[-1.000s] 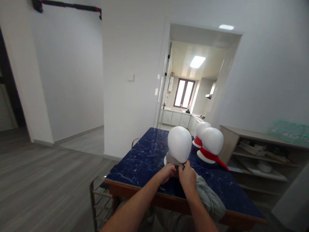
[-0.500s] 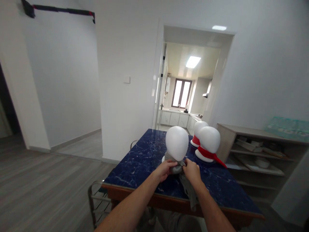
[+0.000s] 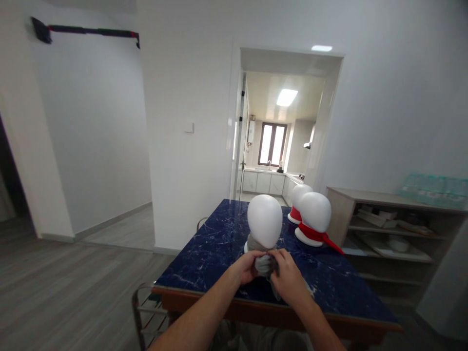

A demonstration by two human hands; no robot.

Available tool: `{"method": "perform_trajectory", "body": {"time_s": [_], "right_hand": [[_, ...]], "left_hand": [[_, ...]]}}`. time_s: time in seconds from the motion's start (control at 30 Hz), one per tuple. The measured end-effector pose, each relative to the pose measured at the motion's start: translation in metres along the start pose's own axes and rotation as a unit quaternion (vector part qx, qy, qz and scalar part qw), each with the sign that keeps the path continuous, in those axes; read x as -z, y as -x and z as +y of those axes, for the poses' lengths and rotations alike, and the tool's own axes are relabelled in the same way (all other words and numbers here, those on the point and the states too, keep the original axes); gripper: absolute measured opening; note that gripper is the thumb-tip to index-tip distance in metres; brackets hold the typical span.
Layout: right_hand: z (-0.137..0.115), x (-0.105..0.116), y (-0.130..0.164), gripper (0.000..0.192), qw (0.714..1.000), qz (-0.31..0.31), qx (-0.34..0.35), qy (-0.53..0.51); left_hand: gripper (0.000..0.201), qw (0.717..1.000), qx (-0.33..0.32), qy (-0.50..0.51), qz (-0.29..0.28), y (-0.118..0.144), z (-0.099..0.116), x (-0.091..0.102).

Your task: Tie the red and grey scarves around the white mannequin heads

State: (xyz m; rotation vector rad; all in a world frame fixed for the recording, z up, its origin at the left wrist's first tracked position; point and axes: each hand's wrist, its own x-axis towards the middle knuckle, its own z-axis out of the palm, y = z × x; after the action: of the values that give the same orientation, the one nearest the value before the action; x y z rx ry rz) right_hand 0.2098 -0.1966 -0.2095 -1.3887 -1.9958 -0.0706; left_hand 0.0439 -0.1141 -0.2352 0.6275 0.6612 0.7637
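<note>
A white mannequin head [image 3: 264,220] stands on the blue marbled table [image 3: 208,248], close to its front edge. Round its neck is a grey scarf [image 3: 263,266], bunched at the front. My left hand [image 3: 249,266] pinches the scarf from the left side of the neck. On the right, my right hand [image 3: 286,273] has its fingers closed on the same cloth, which hangs down partly behind that hand. The fingertips of both hands nearly meet below the chin. How the cloth is folded between them is hard to make out.
Two more white mannequin heads stand at the back right: a nearer head [image 3: 315,212] with a red scarf [image 3: 310,232], and a farther head [image 3: 300,195] also wrapped in red. A shelf unit [image 3: 340,195] with bottles on top is at right. A metal chair [image 3: 141,307] is at left.
My right hand has turned over the scarf and moved slightly toward me, and the hanging end is drawn up behind it. My left hand has shifted a little lower. The camera view has tilted slightly.
</note>
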Motion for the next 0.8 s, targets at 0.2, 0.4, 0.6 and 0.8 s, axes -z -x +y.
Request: {"method": "perform_trajectory", "body": {"time_s": [0.2, 0.4, 0.6, 0.8], "right_hand": [[-0.007, -0.006, 0.006, 0.045, 0.999, 0.028, 0.039, -0.004], [0.011, 0.006, 0.0, 0.014, 0.97, -0.026, -0.009, -0.241], [0.038, 0.034, -0.008, 0.025, 0.919, -0.139, -0.121, -0.349], [0.052, 0.095, -0.024, 0.019, 0.958, -0.249, -0.101, -0.102]], "left_hand": [[0.014, 1.0, 0.007, 0.009, 0.023, 0.002, 0.002, -0.004], [0.014, 0.999, -0.004, -0.006, 0.036, -0.001, 0.002, -0.001], [0.019, 0.999, -0.025, -0.027, 0.026, -0.007, -0.001, -0.003], [0.023, 0.998, -0.035, -0.037, 0.023, 0.005, 0.002, -0.007]]}}
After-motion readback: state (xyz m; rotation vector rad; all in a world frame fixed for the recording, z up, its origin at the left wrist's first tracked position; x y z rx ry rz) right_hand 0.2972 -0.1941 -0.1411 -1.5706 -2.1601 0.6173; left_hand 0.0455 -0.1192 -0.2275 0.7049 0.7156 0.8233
